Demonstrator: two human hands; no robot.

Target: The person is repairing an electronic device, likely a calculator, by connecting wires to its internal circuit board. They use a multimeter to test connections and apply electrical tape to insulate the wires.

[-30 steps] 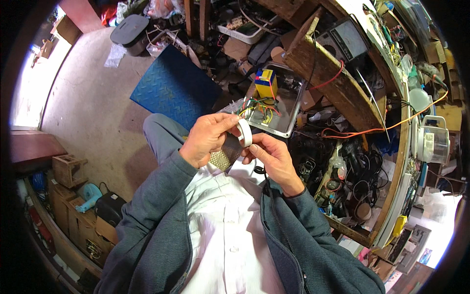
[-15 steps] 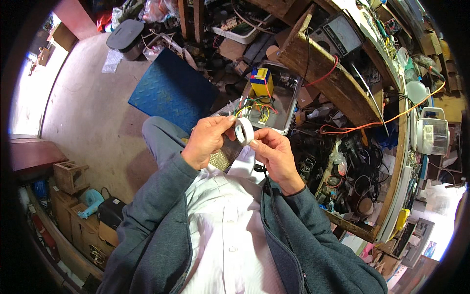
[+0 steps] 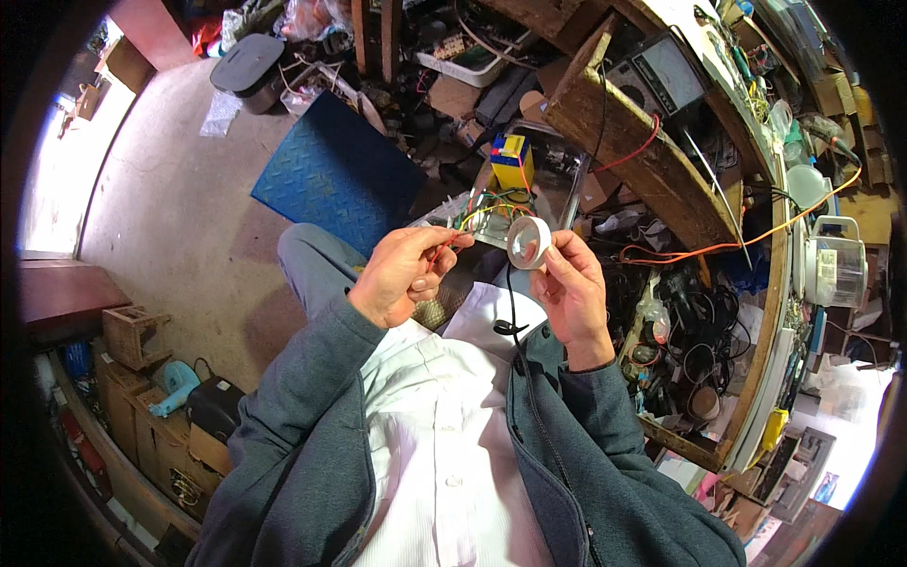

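Between thumb and fingers, my right hand (image 3: pixel 576 289) grips a roll of white tape (image 3: pixel 541 233) by its right side, with the ring's hole tilted into view. My left hand (image 3: pixel 402 276), apart from the roll, pinches a thin red wire (image 3: pixel 437 253); its fingertips partly hide the wire. Just beyond the hands, a bundle of coloured wires (image 3: pixel 484 215) lies at the near end of a shallow open case (image 3: pixel 573 197). A yellow and blue block that looks like a battery (image 3: pixel 512 168) stands in that case.
A blue treadplate-patterned panel (image 3: pixel 331 175) lies ahead on the left. To the right, a wooden beam (image 3: pixel 642 132) and a crate of tangled cables (image 3: pixel 694 321) crowd the space. An orange cord (image 3: pixel 746 239) crosses there. A black cord (image 3: pixel 513 307) hangs before my shirt.
My hands have parted. The right one has carried the tape roll to the right, and the left has let go of the roll and now pinches the red wire.
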